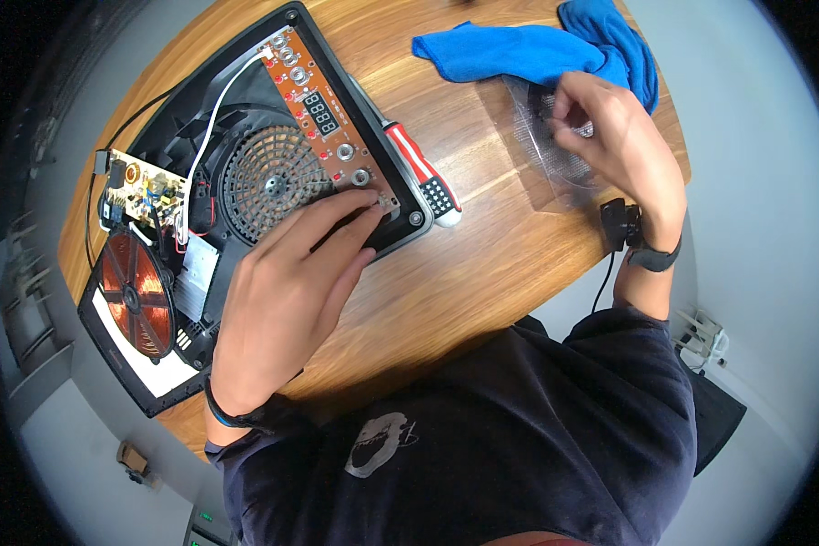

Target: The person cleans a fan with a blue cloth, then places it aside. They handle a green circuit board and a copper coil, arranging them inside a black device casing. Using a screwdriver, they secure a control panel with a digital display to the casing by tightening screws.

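matt plastic casing (253,102), glossy copper coil (155,296), smooth wood table (482,264)

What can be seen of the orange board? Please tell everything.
The orange board is long and narrow, with a dark display, round metallic pieces and small red parts. A white cable meets its far end. It lies slantwise, face up, in the black housing. The left hand partly covers its near end, apparently touching it.

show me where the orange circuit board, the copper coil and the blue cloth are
Orange circuit board (320,115), head view: on its black digit display.
Copper coil (132,298), head view: on its dark central hub.
Blue cloth (539,53), head view: on its bunched middle.
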Demonstrator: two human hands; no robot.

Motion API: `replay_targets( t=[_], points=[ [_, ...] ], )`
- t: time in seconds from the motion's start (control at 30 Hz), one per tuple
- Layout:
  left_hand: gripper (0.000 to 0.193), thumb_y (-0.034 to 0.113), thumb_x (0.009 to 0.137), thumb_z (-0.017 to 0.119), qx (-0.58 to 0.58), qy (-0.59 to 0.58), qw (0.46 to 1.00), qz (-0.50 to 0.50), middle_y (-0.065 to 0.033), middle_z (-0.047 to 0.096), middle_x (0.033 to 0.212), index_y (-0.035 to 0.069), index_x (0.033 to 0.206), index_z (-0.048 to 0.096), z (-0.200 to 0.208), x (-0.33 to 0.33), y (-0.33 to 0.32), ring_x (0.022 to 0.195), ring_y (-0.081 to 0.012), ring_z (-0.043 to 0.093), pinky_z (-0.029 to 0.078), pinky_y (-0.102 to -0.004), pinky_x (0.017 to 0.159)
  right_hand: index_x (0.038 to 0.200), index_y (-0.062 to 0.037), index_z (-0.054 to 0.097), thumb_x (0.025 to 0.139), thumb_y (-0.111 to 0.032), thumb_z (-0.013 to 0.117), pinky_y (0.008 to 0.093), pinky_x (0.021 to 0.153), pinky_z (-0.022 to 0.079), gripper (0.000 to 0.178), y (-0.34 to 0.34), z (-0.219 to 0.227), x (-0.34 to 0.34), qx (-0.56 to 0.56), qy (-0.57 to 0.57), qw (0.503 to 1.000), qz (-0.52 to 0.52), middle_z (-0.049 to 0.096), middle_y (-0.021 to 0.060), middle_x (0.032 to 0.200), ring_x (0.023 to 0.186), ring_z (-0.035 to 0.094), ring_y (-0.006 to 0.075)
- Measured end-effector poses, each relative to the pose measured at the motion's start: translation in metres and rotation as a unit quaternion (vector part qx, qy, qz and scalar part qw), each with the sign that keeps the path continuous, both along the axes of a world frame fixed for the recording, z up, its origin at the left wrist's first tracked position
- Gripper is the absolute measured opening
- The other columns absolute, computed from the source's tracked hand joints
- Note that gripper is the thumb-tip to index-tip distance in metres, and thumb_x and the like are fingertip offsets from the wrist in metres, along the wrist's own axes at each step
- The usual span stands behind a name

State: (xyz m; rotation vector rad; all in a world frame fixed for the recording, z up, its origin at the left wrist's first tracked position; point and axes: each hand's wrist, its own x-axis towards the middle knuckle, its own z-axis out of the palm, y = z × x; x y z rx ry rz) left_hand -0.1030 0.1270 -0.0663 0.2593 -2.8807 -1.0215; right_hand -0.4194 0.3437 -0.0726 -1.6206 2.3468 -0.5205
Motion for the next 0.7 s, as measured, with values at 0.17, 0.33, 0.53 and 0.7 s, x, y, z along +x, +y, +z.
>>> replay_targets(
  t=[0.17, 0.33, 0.53, 0.7],
  points=[
    [0.037, 0.006, 0.096, 0.084, -0.041, 0.018, 0.999, -0.012, -0.0098, 0.076, 0.14, 0.004, 0.132, 0.08, -0.002, -0.001, 0.001, 0.114, -0.0356, 0.078, 0.064, -0.0454, 0.098, 0.114, 0.0007, 0.072, 0.094, 0.003, 0.083, 0.0416, 0.086, 0.062, 0.023, 0.02, -0.025, -0.027, 0.068, 0.028, 0.997, -0.019, 0.076, 0.0158, 0.105, 0.094, 0.078, 0.0301],
    [0.038, 0.008, 0.095, 0.085, -0.058, 0.011, 0.998, -0.017, -0.0091, 0.076, 0.141, 0.004, 0.133, 0.081, 0.0, -0.001, 0.002, 0.111, -0.035, 0.079, 0.065, -0.0446, 0.096, 0.118, 0.001, 0.073, 0.096, -0.003, 0.085, 0.0432, 0.09, 0.064, 0.025, 0.007, -0.027, -0.021, 0.061, 0.038, 0.997, 0.013, 0.077, 0.0165, 0.108, 0.099, 0.079, 0.033],
    [0.039, 0.01, 0.095, 0.085, -0.069, 0.019, 0.997, -0.025, -0.0086, 0.075, 0.142, 0.004, 0.133, 0.08, 0.001, 0.0, 0.0, 0.109, -0.0347, 0.079, 0.064, -0.0435, 0.095, 0.117, 0.0005, 0.073, 0.098, -0.008, 0.082, 0.0457, 0.088, 0.062, 0.022, -0.011, -0.027, -0.016, 0.057, 0.047, 0.994, 0.077, 0.077, 0.0173, 0.11, 0.098, 0.077, 0.0385],
    [0.039, 0.011, 0.096, 0.085, -0.066, 0.027, 0.997, -0.028, -0.0083, 0.075, 0.142, 0.004, 0.134, 0.079, 0.0, 0.001, 0.0, 0.107, -0.0342, 0.078, 0.064, -0.0435, 0.094, 0.113, 0.0006, 0.072, 0.104, -0.011, 0.076, 0.0475, 0.086, 0.061, 0.015, -0.025, -0.032, -0.016, 0.089, 0.07, 0.99, 0.082, 0.075, 0.0185, 0.108, 0.097, 0.075, 0.0412]
  ],
)
